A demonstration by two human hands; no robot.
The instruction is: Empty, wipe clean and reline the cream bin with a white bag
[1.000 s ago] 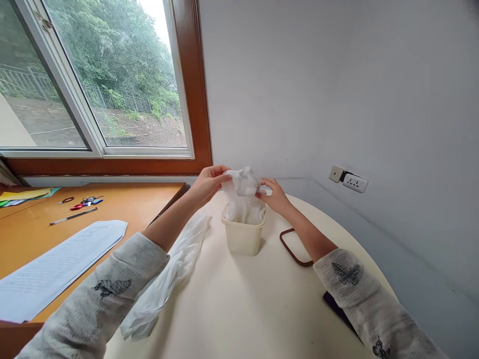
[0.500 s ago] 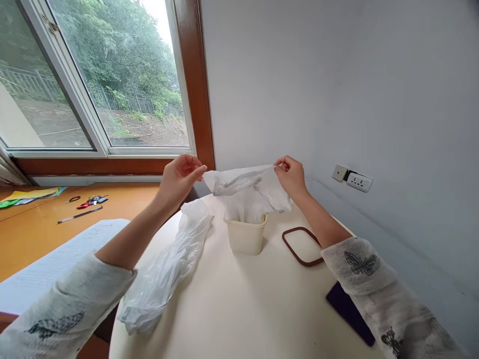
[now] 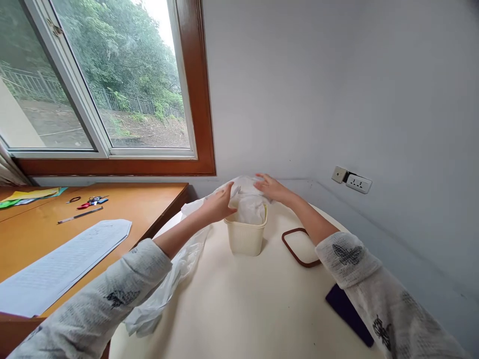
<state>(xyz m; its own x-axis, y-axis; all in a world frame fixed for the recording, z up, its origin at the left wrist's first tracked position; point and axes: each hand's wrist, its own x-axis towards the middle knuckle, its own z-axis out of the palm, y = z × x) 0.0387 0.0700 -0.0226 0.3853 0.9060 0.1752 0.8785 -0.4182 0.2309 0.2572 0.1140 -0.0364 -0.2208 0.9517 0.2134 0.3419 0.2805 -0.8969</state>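
Note:
A cream bin (image 3: 246, 238) with ribbed sides stands upright on the pale table. Inside it sits part of a thin white plastic bag (image 3: 250, 208), and the rest of the bag spreads over the back rim. My left hand (image 3: 220, 203) is at the bin's left rim, thumb and fingers apart. At the bag's far right part is my right hand (image 3: 272, 188), its fingers stretched out over the plastic. A brown rounded frame (image 3: 295, 257) lies to the right of the bin. Left of it rests a crumpled heap of white plastic bags (image 3: 179, 269), partly behind my left arm.
A dark purple flat object (image 3: 350, 315) lies near the table's right edge, partly under my right sleeve. On the orange desk (image 3: 149, 204) are written papers (image 3: 71, 267), a pen (image 3: 80, 215) and scissors (image 3: 93, 202). A wall socket (image 3: 359, 183) is at right.
Both hands have let go of the stretched bag edge and come down. The bag has dropped from above the bin onto its back rim. My left hand moved right, to the rim.

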